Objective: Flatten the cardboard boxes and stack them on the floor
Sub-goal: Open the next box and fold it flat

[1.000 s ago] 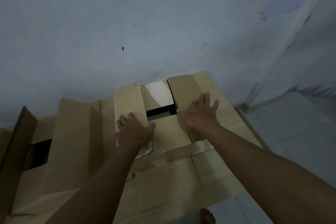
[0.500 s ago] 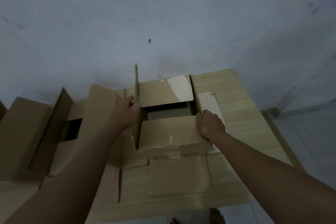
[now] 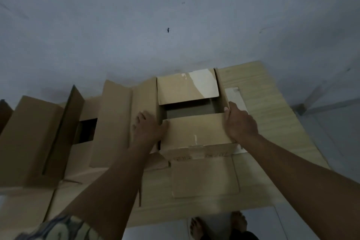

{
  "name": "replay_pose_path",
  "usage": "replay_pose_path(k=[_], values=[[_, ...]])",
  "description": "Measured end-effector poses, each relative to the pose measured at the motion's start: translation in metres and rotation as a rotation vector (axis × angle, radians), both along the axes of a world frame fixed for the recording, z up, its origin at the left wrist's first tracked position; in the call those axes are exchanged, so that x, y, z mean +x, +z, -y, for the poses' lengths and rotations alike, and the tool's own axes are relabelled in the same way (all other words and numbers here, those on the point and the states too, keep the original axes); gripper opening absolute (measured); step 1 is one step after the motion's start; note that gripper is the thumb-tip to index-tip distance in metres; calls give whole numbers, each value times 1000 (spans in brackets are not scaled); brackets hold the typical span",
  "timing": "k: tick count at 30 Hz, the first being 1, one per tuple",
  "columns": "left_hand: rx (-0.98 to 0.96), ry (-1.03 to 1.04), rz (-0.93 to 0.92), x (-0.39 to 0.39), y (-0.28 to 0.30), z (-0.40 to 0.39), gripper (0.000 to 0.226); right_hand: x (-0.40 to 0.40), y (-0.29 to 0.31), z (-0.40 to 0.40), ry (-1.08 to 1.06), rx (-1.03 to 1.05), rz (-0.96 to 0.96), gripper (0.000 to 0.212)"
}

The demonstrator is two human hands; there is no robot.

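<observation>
Two hands — left hand (image 3: 148, 128), right hand (image 3: 238, 122) — flanking the open cardboard box (image 3: 196, 132).

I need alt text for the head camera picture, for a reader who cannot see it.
Two bare hands grip an open cardboard box on a wooden table: left hand on its left side, right hand on its right. More open boxes stand at left.

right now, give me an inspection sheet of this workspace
surface: light wood-grain table against a pale wall.
job's things: brown cardboard box, top partly open, still unflattened; second open brown box at left.
clutter: loose flat cardboard piece in front.
grippers: left hand flat on the side flap; right hand gripping the box's right edge.
cables: nothing seen.
surroundings: tiled floor, bare feet below.
</observation>
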State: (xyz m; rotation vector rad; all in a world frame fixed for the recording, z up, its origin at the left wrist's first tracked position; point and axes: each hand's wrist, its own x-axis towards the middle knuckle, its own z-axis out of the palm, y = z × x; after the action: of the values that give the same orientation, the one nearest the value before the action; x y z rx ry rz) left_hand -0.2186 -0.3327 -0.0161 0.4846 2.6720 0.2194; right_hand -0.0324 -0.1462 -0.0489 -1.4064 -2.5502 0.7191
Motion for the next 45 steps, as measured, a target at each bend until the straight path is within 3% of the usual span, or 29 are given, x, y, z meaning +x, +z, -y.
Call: replay_pose_path(k=[2,4,6,9,11,14,16,18,22,26,30,32,38,42,45], values=[[161,62,92,4,-12,-5,75,-1,-2,0,-10,11,7,41],[236,101,54,4,-19,-9,48,-2,-5,-2,-21,20,18,39],[252,96,29,2,-22,-10,41,-2,-8,-3,-23,18,26,38],[227,81,-1,-3,-24,-9,40,-5,-3,-1,-30,25,78,38],[211,57,-75,-10,-23,-7,40,-6,-2,1,12,134,103,39],[169,-205,-379,-31,-23,-13,57,-9,7,0,198,444,62,47],[165,-421,-461,-45,-20,-27,71,-19,19,2,368,502,-78,42],[138,-567,-405,-56,-16,-46,81,-36,28,6,504,380,-113,39],[-2,-743,-360,-75,-24,-73,93,-62,30,11,527,1,255,53],[-33,-841,-445,-96,-29,-80,86,-68,37,14,427,4,218,56],[39,-989,-411,-104,-20,-80,79,-68,71,11,318,-55,204,52],[125,-1048,-367,-103,-13,-77,69,-67,98,12,326,-126,307,50],[423,-1000,-473,-107,23,-85,54,-49,139,41,463,-672,571,35],[567,-938,-612,-118,35,-102,38,-40,95,77,575,-662,724,72],[617,-888,-675,-123,40,-115,34,-28,62,91,592,-537,688,64]])
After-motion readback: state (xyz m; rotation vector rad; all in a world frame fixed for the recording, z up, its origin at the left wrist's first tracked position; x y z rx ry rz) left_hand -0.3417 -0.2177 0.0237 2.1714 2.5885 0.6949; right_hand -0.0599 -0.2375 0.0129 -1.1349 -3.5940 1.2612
